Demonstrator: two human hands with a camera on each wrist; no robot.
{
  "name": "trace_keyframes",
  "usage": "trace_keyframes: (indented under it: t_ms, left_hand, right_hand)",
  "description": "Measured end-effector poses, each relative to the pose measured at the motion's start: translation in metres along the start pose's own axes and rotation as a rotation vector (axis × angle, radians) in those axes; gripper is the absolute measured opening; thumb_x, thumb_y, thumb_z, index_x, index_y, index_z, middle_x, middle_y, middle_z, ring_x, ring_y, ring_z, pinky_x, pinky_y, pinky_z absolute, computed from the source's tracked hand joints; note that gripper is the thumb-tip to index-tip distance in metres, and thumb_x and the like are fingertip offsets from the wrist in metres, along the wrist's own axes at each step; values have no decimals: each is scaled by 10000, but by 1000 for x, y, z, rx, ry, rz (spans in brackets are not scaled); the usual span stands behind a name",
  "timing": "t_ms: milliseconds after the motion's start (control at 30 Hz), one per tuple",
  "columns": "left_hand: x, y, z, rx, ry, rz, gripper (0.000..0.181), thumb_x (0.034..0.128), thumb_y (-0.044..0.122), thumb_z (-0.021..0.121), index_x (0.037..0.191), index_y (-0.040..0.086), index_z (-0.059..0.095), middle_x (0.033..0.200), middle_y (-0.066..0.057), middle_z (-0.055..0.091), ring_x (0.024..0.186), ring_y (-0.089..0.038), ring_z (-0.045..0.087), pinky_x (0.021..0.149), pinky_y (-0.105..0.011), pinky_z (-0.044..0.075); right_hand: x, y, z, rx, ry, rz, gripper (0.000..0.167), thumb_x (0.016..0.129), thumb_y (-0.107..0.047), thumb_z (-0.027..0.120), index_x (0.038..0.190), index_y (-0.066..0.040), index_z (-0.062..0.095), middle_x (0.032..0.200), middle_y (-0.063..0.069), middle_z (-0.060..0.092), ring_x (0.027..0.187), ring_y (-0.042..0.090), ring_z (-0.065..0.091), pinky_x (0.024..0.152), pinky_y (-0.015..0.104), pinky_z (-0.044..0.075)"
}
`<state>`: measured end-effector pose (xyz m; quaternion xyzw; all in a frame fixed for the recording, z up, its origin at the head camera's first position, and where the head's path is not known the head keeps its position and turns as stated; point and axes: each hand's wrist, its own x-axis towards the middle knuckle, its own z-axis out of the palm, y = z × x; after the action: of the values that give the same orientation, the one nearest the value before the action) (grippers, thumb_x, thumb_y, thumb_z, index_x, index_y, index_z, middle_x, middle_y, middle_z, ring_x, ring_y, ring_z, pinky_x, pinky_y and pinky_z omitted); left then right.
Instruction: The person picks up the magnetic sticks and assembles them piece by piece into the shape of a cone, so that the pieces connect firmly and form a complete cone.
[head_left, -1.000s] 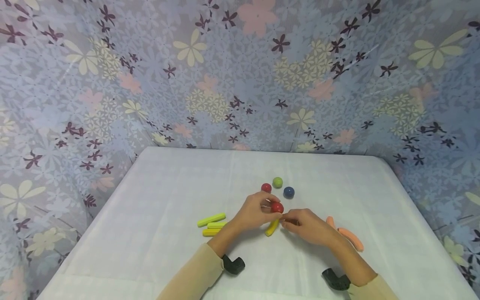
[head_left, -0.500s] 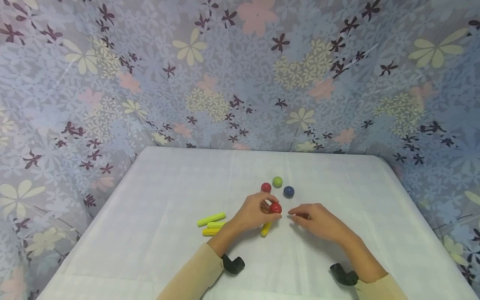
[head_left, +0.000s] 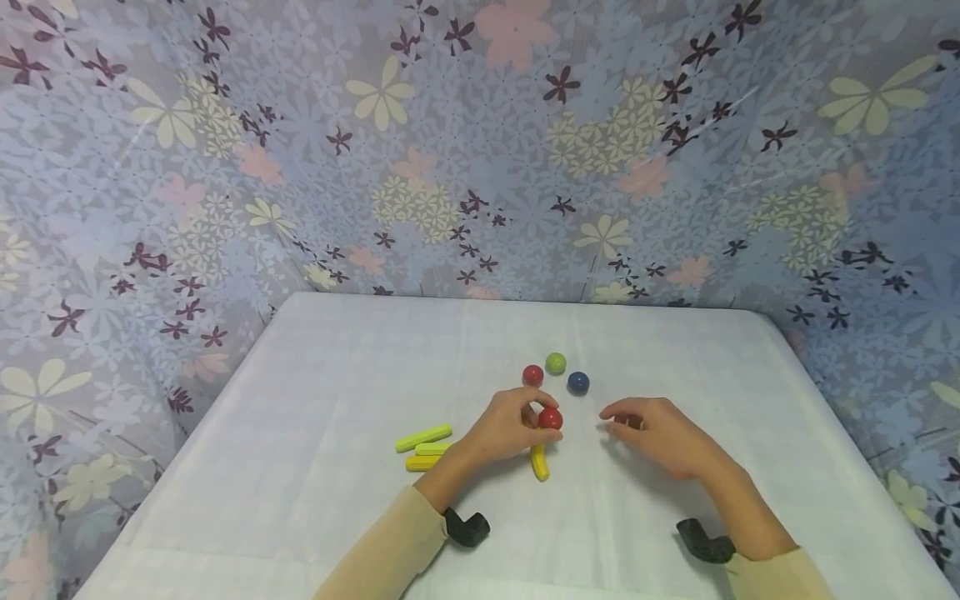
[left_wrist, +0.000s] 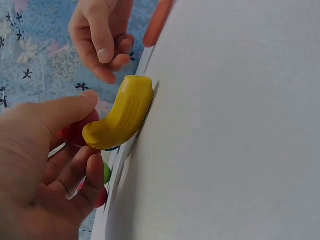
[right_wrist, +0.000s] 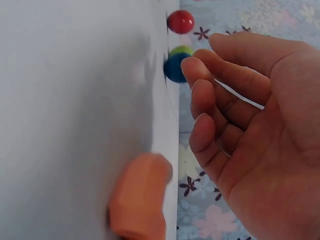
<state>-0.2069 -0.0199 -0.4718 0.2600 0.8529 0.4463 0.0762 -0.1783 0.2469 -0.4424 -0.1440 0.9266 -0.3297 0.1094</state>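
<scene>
My left hand (head_left: 502, 429) pinches a shiny red ball (head_left: 551, 418) between thumb and fingers, low over the white table. Just below that ball lies a yellow curved, banana-like piece (head_left: 539, 462), its upper end hidden behind the ball and thumb. In the left wrist view, the yellow piece (left_wrist: 122, 115) has one end close against the red ball (left_wrist: 75, 132); whether they touch I cannot tell. To the right, my right hand (head_left: 663, 433) hovers with loosely bent fingers and holds nothing, as its palm (right_wrist: 270, 145) shows in the right wrist view.
Behind the left hand stand another red ball (head_left: 533, 375), a green ball (head_left: 556, 363) and a blue ball (head_left: 578, 383). Yellow-green sticks (head_left: 423, 438) lie to its left. An orange piece (right_wrist: 142, 195) sits below the right hand. Patterned cloth (head_left: 480, 167) hangs behind the table (head_left: 360, 358).
My right hand has drawn back to the right, away from the yellow piece and the red ball. The yellow piece has shifted and turned slightly. My left hand keeps nearly the same place.
</scene>
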Motion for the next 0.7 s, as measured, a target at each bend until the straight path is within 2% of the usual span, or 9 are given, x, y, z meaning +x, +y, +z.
trace_keyframes:
  t_ms: [133, 233, 300, 367, 433, 533, 600, 633, 700]
  left_hand:
    - [0, -3, 1, 26, -16, 6, 370, 778, 264, 819, 1112, 240, 660, 862, 84, 611, 722, -63, 556, 640, -215, 498]
    - [-1, -6, 2, 51, -27, 16, 375, 778, 248, 820, 1120, 231, 667, 866, 91, 605, 716, -59, 549, 639, -209, 492]
    - [-1, -6, 3, 53, -29, 11, 377, 778, 251, 819, 1122, 227, 669, 858, 90, 604, 715, -60, 545, 634, -212, 491]
    - [-1, -7, 3, 57, -27, 9, 377, 777, 251, 819, 1122, 222, 670, 857, 92, 604, 717, -61, 544, 633, -214, 490]
    - [-1, -7, 4, 59, -22, 1, 375, 778, 251, 819, 1121, 222, 669, 855, 94, 604, 720, -63, 544, 629, -216, 490]
    - [-1, -8, 5, 63, -14, -17, 373, 779, 249, 817, 1120, 224, 667, 849, 107, 598, 733, -63, 539, 630, -212, 489]
    - [-1, -9, 6, 60, -10, -21, 376, 781, 249, 816, 1125, 219, 666, 846, 109, 594, 741, -64, 537, 629, -210, 490]
    - [-1, -10, 6, 60, -9, -20, 378, 782, 249, 815, 1128, 217, 665, 849, 112, 593, 745, -64, 536, 631, -207, 491]
    - [-2, -11, 8, 65, -5, -16, 384, 785, 249, 813, 1137, 209, 664, 851, 115, 591, 749, -61, 534, 632, -201, 490]
  right_hand:
    - [-4, 0, -7, 60, -26, 99, 277, 933, -260, 626, 1191, -161, 652, 969, 14, 596, 500, 132, 470, 477, 295, 441]
    - [-5, 1, -10, 69, -45, 133, 290, 938, -277, 619, 1203, -161, 637, 1000, 35, 592, 386, 141, 428, 485, 294, 449]
    - [-5, 2, -12, 46, -48, 126, 282, 940, -282, 618, 1192, -158, 641, 991, 20, 597, 450, 159, 490, 594, 309, 469]
    - [-5, 4, -13, -7, -38, 81, 281, 942, -289, 616, 1179, -141, 644, 963, 6, 602, 552, 168, 550, 733, 339, 459]
    - [-8, 7, -15, -1, -41, 82, 276, 945, -308, 614, 1167, -145, 643, 935, 3, 607, 530, 173, 553, 771, 370, 459]
    - [-13, 12, -19, -7, -48, 62, 268, 953, -335, 601, 1135, -142, 635, 729, 16, 627, 531, 169, 573, 809, 391, 455]
    - [-17, 15, -22, -11, -62, 53, 250, 955, -344, 597, 1097, -142, 631, 585, 22, 596, 501, 174, 570, 807, 378, 458]
    - [-19, 17, -24, -31, -63, 39, 237, 955, -344, 598, 1072, -140, 630, 525, 19, 572, 542, 180, 588, 799, 370, 458]
    - [-22, 21, -27, -48, -59, 30, 207, 942, -328, 621, 1020, -137, 633, 519, 10, 561, 563, 182, 580, 743, 353, 464]
